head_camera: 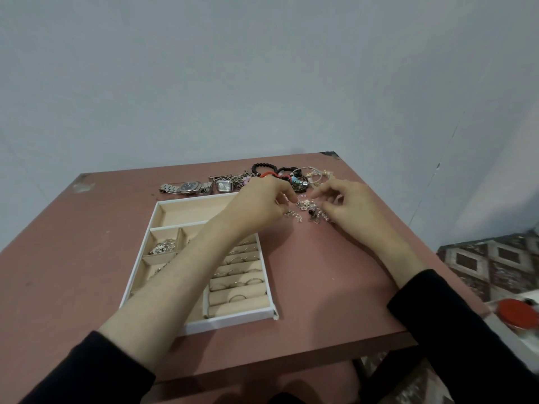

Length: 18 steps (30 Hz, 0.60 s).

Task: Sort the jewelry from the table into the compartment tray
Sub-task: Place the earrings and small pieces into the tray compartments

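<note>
Black sleeves [87, 371] nearest. Your left hand [262, 201] and right hand [354, 209] meet with fingers curled over the earring pile [306, 211], just right of the compartment tray [233, 320]. Whether either pinches a piece: cannot tell. Watches [188, 188] and bracelets [280, 173] lie beyond the tray.

Beyond the left hand [259, 199] and right hand [350, 207], plain pale grey-blue wall [262, 68], softly and evenly lit; thin dark line [446, 147] further right. Beneath both, dull pink-brown table [73, 272], chipped at far corners. Right of the right hand, lower down, diamond-patterned floor covering [495, 263].
</note>
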Motion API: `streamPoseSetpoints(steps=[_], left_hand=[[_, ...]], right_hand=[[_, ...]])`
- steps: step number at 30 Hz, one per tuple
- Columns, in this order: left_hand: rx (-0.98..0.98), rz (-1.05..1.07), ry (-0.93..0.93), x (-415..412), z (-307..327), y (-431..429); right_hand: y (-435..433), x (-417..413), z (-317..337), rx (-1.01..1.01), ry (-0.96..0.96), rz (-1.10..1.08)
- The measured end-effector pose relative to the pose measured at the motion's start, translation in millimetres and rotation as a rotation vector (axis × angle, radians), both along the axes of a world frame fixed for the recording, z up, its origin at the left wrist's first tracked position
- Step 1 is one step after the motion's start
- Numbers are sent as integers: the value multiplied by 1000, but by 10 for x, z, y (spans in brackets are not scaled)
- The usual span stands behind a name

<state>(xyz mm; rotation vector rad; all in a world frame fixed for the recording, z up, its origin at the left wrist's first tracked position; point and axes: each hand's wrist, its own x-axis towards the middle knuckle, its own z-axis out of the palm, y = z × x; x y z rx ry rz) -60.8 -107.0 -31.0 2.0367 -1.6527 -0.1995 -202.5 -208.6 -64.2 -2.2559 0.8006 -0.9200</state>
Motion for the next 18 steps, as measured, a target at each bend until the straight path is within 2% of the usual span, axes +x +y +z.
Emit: streamPoseSetpoints(steps=[5,9,13,18], left_hand=[[8,-8,1,-42,-24,-50],[73,-29,-106,-28,-87,-121],[165,-82,-307,28,-141,-196],[157,-150,-485,35,-159,-223]], right_hand=[[-2,-29,71,280,-358,16],[6,-60,136,481,-557,47],[-14,-71,160,567,-691,70],[-30,-86,177,621,-766,105]])
